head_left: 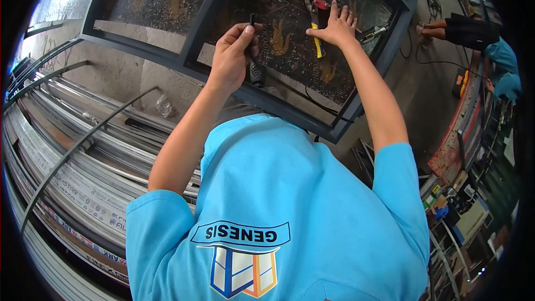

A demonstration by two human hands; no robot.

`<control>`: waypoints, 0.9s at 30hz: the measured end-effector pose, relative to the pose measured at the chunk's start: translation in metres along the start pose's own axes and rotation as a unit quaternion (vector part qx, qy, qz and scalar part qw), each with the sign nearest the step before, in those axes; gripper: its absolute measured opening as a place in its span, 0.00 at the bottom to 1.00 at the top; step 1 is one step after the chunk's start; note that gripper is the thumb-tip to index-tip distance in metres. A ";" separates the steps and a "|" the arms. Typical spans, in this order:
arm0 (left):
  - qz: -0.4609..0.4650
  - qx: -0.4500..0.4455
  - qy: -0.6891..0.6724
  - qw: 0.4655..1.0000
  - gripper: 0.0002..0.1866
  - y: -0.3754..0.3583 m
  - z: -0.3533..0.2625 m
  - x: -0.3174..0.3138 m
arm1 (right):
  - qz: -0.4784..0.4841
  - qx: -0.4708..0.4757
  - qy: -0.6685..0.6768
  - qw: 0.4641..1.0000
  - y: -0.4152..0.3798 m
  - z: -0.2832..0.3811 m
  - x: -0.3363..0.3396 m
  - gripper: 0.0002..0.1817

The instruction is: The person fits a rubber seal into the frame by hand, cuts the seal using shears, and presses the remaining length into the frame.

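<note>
My left hand pinches a small black strip upright between thumb and fingers, above the dark grey metal frame. With fingers spread, my right hand reaches over the speckled dark work surface inside the frame. Beside its thumb lies a hand tool with a yellow-and-blue handle; its worn metal head and a red part point away from me. A slim silver-and-green tool rests to the right of that hand, near the frame's side bar.
Long aluminium profiles are stacked on a rack at left. Another person in a blue shirt bends at the far right near a red beam. Black cable lies on the floor. Assorted items clutter the lower right.
</note>
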State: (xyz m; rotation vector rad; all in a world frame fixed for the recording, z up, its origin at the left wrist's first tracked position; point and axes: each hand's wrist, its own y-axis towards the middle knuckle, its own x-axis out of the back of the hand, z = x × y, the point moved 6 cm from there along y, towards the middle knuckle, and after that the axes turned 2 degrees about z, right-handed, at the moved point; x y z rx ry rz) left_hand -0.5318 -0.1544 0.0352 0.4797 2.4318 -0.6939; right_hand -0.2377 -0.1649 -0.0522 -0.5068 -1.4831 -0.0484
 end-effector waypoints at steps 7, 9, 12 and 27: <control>-0.037 -0.058 0.148 0.987 0.12 -0.020 -0.020 -0.019 | 0.142 0.014 -0.059 0.988 0.012 0.016 0.023 0.64; -0.043 -0.076 0.168 0.982 0.12 -0.020 -0.022 -0.015 | 0.206 0.026 0.114 0.972 0.011 0.009 0.026 0.56; -0.056 -0.093 0.174 0.979 0.12 -0.023 -0.028 -0.015 | 0.333 0.074 0.548 0.764 -0.039 0.023 0.031 0.38; -0.048 -0.045 0.132 0.989 0.10 -0.016 -0.029 -0.026 | 0.224 0.195 0.430 0.853 -0.174 0.062 0.088 0.45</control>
